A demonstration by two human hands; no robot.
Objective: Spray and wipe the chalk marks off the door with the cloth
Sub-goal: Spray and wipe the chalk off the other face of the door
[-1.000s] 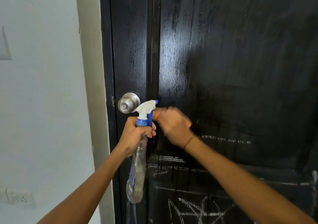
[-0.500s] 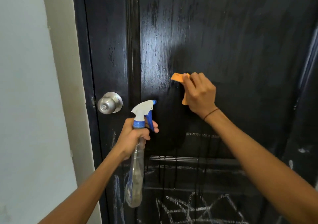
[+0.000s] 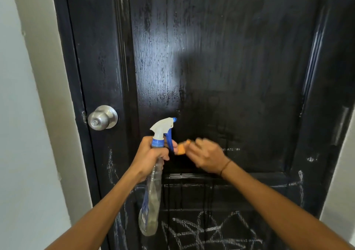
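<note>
A black door [image 3: 221, 67] fills the view, its upper panel wet and shiny. White chalk marks [image 3: 207, 230] cover the lower panel, with fainter streaks by the left edge and a short line near my right wrist. My left hand [image 3: 148, 153] grips the neck of a clear spray bottle [image 3: 153, 192] with a white and blue trigger head, nozzle toward the door. My right hand [image 3: 206, 154], blurred, holds a small orange cloth [image 3: 182, 148] against the bottom of the upper panel, just right of the bottle's trigger.
A silver door knob [image 3: 102, 117] sits at the door's left side, above my left hand. A pale wall and door frame [image 3: 44, 96] run down the left; another strip of wall shows at the lower right.
My right hand with the cloth has swept down and left from the middle of the panel to beside the bottle. The view has shifted right; my left hand keeps the bottle.
</note>
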